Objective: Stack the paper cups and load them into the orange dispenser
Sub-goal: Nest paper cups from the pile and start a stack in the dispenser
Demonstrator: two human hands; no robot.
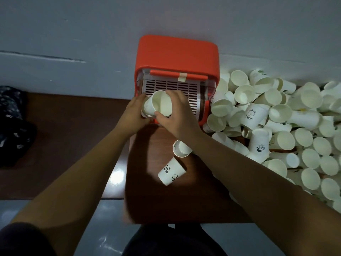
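A panda cup (pixel 171 171) lay sideways on the near counter (pixel 147 200). Beyond, the left hand (pixel 135 112) and right hand (pixel 175 115) both clasped the cup stack (pixel 156 105) against the orange dispenser (pixel 177 52). Its mouth faced up and its long axis tilted, base down-left. That tilt could probably jam it on entry.

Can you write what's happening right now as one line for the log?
left hand: holds cups | right hand: grips them | where: dispenser front | loose: panda cup, pile
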